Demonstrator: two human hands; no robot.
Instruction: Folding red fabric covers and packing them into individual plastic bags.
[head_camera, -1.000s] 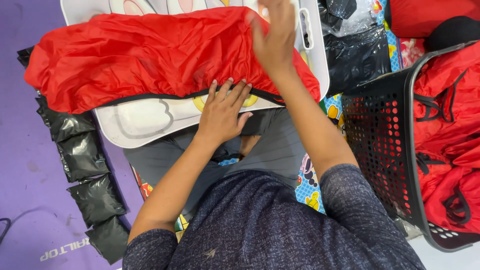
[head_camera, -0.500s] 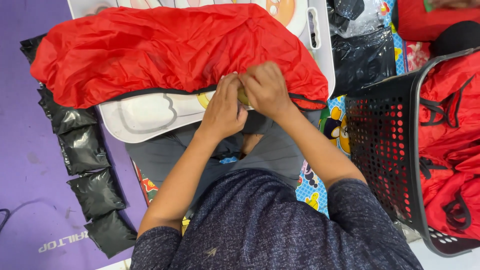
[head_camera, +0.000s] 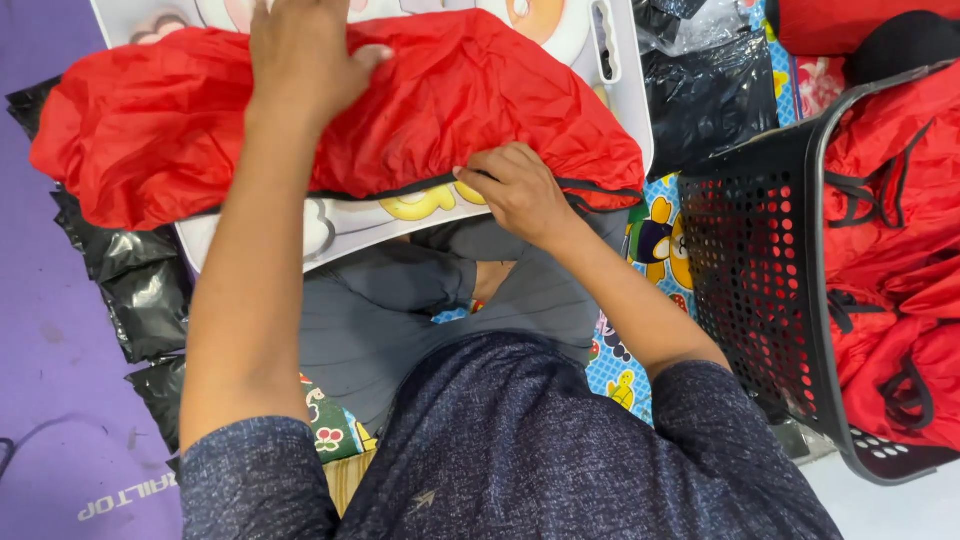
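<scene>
Both hands' grip on a red garment, one pressing flat, one pinching the hem.

Left hand (head_camera: 300, 60) lies open, palm down on the far part of the red garment (head_camera: 450, 110), which is spread over a white board (head_camera: 340, 225) on the person's lap. Right hand (head_camera: 515, 190) is closed on the garment's dark-edged near hem. Black plastic bags (head_camera: 140, 300) lie on the purple mat (head_camera: 50, 380) at left; a black basket (head_camera: 760, 290) of red cloth stands at right.

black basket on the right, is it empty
No, the black basket holds a pile of red fabric items with dark trim that fill it above its rim.
</scene>
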